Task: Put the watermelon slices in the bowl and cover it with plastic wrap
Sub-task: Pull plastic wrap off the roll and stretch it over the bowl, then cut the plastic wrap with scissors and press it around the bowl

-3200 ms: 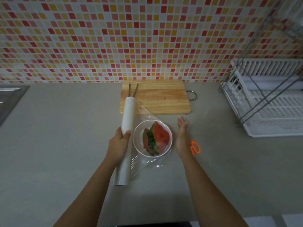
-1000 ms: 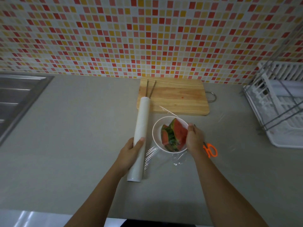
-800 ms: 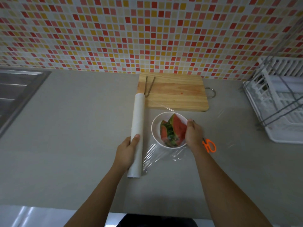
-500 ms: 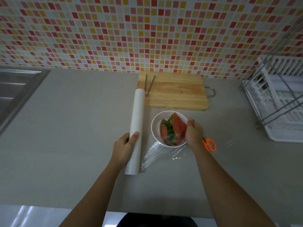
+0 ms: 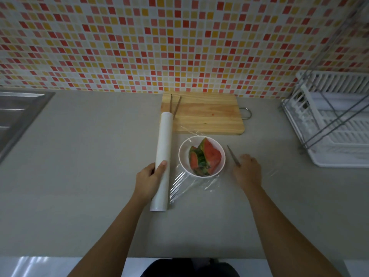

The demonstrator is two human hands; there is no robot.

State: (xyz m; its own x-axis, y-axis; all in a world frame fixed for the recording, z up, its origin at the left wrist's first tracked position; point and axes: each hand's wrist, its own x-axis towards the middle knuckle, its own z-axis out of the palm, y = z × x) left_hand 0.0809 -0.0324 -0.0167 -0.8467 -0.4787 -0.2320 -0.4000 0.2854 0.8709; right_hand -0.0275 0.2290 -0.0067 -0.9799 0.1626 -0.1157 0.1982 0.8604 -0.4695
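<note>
At the centre of the grey worktop (image 5: 83, 160) stands the white bowl (image 5: 201, 155), watermelon slices (image 5: 205, 156) inside, just near of the wooden cutting board (image 5: 205, 114). Plastic wrap (image 5: 187, 184) runs from the white roll (image 5: 162, 160) on the left across the bowl; its near portion lies creased on the worktop. Step in hand, as judged: severing the film. To do it well, the film should be kept taut over the rim, and the cut made between roll and bowl with enough margin left to tuck under. Left hand (image 5: 148, 179): fingers curled closed around the roll, thumb on top. Right hand (image 5: 247, 170): lowered, knuckles up, onto the scissors (image 5: 233, 155) right of the bowl; only the blades show, and whether the fingers have closed on the handles cannot be told
</note>
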